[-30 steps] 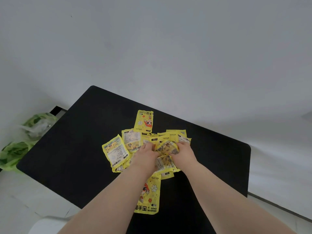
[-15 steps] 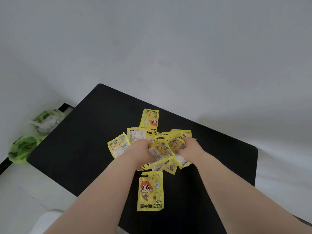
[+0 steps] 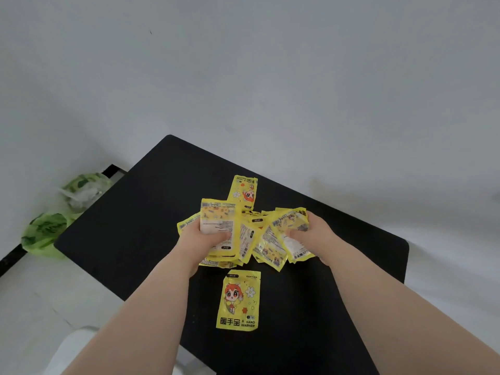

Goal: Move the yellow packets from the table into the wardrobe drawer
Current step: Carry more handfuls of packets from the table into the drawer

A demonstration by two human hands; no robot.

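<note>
- Packets (image 3: 219, 223): most are bunched in both hands just above the table (image 3: 130, 228); near packet (image 3: 239, 301) and far packet (image 3: 243, 190) lie flat on it.
- The left hand (image 3: 201, 242) grips one bunch, thumb across it; the right hand (image 3: 315, 234) clutches the other.
- Risk: the splayed, slick packets could slip out when lifted, and the strays could be forgotten.

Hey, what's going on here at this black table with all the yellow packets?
A person is gathering yellow packets off a black table. The left hand grips one bundle, and the right hand grips a second bundle. A near packet and a far packet lie flat on the table, untouched. No drawer is in view.
</note>
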